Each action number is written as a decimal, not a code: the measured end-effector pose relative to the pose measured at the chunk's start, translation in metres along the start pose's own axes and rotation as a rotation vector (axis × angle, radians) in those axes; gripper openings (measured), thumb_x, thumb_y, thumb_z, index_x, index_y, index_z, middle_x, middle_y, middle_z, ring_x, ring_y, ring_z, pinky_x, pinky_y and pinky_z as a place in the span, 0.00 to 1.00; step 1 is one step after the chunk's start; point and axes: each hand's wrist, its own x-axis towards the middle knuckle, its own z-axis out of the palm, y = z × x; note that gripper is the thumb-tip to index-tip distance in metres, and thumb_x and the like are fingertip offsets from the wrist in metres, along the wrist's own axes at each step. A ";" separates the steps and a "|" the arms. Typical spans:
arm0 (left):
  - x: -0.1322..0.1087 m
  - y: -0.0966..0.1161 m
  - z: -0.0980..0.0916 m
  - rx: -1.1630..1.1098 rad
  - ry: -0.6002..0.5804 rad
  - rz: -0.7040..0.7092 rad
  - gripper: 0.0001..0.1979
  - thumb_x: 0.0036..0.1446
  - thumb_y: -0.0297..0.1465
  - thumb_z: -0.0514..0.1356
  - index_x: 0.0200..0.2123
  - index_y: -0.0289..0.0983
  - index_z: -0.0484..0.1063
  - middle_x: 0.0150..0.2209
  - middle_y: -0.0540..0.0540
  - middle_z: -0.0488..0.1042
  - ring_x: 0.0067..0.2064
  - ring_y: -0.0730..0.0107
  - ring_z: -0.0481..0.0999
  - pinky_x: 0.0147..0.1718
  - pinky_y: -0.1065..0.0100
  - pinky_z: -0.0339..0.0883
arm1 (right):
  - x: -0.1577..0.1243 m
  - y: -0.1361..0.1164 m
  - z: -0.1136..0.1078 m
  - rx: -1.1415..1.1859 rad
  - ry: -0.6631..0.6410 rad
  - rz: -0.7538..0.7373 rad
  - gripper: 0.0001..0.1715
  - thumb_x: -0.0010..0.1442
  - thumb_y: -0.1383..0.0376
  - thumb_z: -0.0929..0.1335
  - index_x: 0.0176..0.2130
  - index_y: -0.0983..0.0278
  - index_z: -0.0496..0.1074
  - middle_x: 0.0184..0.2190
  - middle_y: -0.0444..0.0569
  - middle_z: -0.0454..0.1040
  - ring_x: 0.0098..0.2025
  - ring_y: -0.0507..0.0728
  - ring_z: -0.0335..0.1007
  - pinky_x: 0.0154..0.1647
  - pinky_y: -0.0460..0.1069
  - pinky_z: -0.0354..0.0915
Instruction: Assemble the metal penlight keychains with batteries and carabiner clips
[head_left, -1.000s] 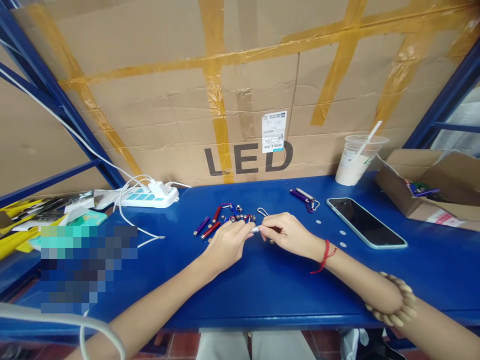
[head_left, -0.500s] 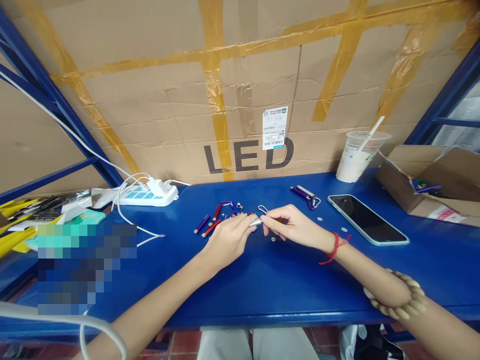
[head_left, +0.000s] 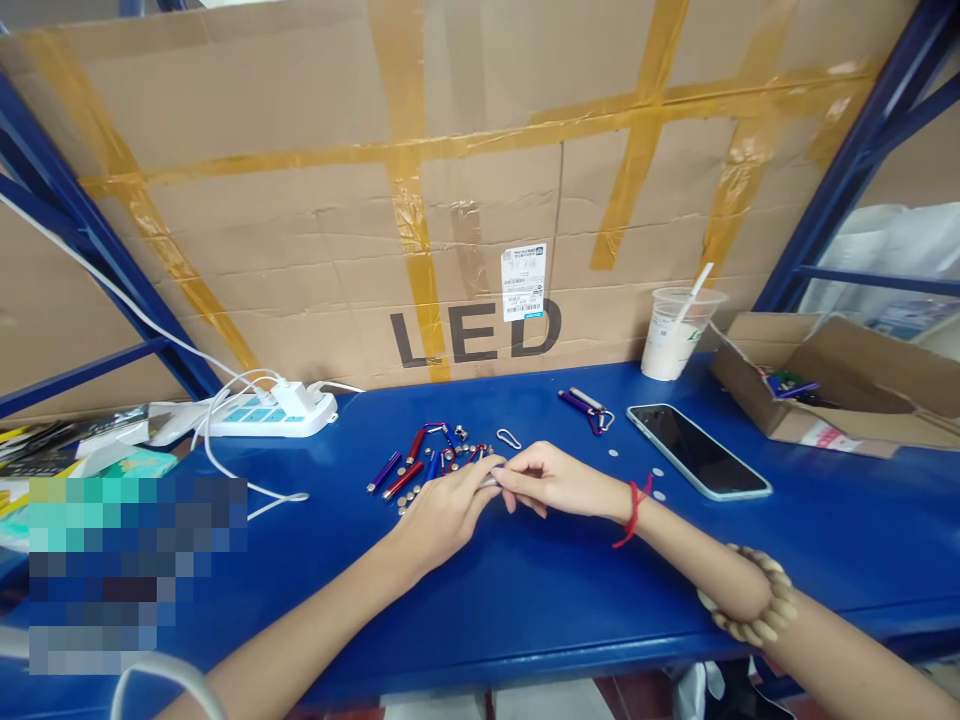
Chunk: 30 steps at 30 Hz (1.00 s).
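Observation:
A small silver metal tube (head_left: 491,481) lies between my hands, mostly covered by fingers. My left hand (head_left: 444,512) is closed around it. The fingertips of my right hand (head_left: 549,480) are pinched together at the tube's right end; whatever they hold there is hidden. Just behind the hands lies a silver carabiner clip (head_left: 509,439). Beyond my left hand are a purple metal tube (head_left: 385,472), a red metal tube (head_left: 403,480), more coloured tubes with clips, and several small round button cells (head_left: 409,498).
A phone (head_left: 697,450) lies to the right, with small pale discs (head_left: 658,472) beside it. Clipped tubes (head_left: 585,403), a drink cup (head_left: 675,335) and an open cardboard box (head_left: 795,400) stand behind. At the left are a power strip (head_left: 270,415) and white cable (head_left: 274,492).
The view has shifted, and my hands remain together at the silver tube. A small gold-coloured piece seen on the table below my right hand no longer shows. Three pale discs show instead of two.

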 end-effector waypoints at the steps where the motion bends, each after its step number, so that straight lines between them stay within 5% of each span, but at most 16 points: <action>1: 0.000 0.001 0.000 -0.021 -0.023 -0.034 0.14 0.63 0.33 0.44 0.49 0.40 0.63 0.41 0.46 0.76 0.38 0.69 0.77 0.34 0.71 0.70 | 0.001 0.001 0.001 -0.010 0.005 0.001 0.30 0.58 0.47 0.60 0.23 0.67 0.72 0.13 0.41 0.61 0.15 0.46 0.59 0.21 0.43 0.56; 5: 0.003 0.002 0.000 -0.038 -0.018 -0.147 0.13 0.63 0.32 0.44 0.46 0.41 0.65 0.39 0.49 0.77 0.36 0.69 0.78 0.31 0.73 0.69 | 0.004 0.007 0.004 -0.119 0.166 0.026 0.27 0.57 0.48 0.62 0.23 0.66 0.72 0.15 0.41 0.65 0.16 0.46 0.60 0.22 0.43 0.57; 10: 0.008 -0.001 -0.003 -0.077 -0.012 -0.290 0.12 0.63 0.34 0.44 0.43 0.40 0.65 0.31 0.51 0.76 0.31 0.70 0.77 0.27 0.73 0.66 | 0.005 0.012 -0.003 -0.244 0.501 -0.069 0.21 0.49 0.51 0.70 0.36 0.64 0.75 0.25 0.44 0.69 0.20 0.47 0.61 0.21 0.44 0.59; 15: 0.008 -0.001 -0.008 -0.129 -0.069 -0.270 0.13 0.63 0.34 0.43 0.44 0.40 0.63 0.34 0.49 0.75 0.34 0.69 0.75 0.32 0.72 0.65 | 0.005 0.013 -0.005 -0.235 0.479 -0.274 0.15 0.53 0.54 0.68 0.35 0.62 0.77 0.32 0.48 0.69 0.23 0.47 0.63 0.22 0.44 0.63; 21: 0.008 0.001 -0.009 -0.227 -0.157 -0.200 0.12 0.64 0.34 0.43 0.43 0.39 0.63 0.41 0.46 0.73 0.42 0.68 0.73 0.40 0.69 0.64 | 0.005 0.013 -0.002 -0.264 0.454 -0.287 0.14 0.53 0.55 0.68 0.30 0.62 0.77 0.32 0.48 0.69 0.23 0.48 0.64 0.20 0.44 0.63; 30: 0.005 0.000 -0.009 -0.230 -0.151 -0.126 0.11 0.63 0.31 0.45 0.40 0.36 0.65 0.40 0.45 0.72 0.43 0.69 0.70 0.44 0.68 0.64 | 0.005 0.018 -0.002 -0.308 0.445 -0.287 0.15 0.50 0.52 0.70 0.25 0.61 0.77 0.29 0.48 0.70 0.29 0.52 0.67 0.25 0.46 0.63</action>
